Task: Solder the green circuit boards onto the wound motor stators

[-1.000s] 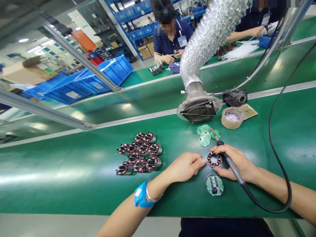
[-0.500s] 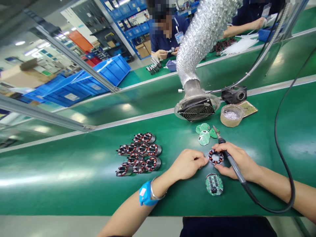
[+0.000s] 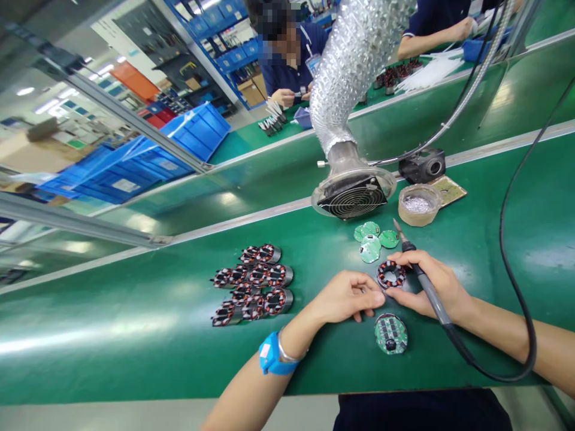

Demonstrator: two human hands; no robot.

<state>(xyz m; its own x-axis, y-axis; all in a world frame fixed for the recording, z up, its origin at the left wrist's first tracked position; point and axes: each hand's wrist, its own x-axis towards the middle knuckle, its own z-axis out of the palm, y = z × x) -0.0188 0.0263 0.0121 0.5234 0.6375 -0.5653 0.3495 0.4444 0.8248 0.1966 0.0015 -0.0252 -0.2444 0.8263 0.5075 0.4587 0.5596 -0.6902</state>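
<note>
My right hand [image 3: 431,287] holds a black soldering iron [image 3: 424,281], tip pointing up and away, and its fingers also pinch a round copper-wound stator [image 3: 390,274] on the green bench. My left hand [image 3: 344,296], blue band at the wrist, touches the stator's left edge with its fingertips. A round green circuit board [image 3: 390,334] lies just below both hands. A few small green boards [image 3: 372,239] lie just beyond the stator.
Several more stators [image 3: 254,284] are grouped to the left. A fume extractor fan [image 3: 353,197] on a foil hose, a solder tub [image 3: 418,205] and a black holder [image 3: 422,166] stand behind. The iron's cable [image 3: 516,263] loops right. Other people work at the far bench.
Both hands with the stator have shifted slightly up and away on the bench. The view has tilted a little; the boards and stator pile stay put.
</note>
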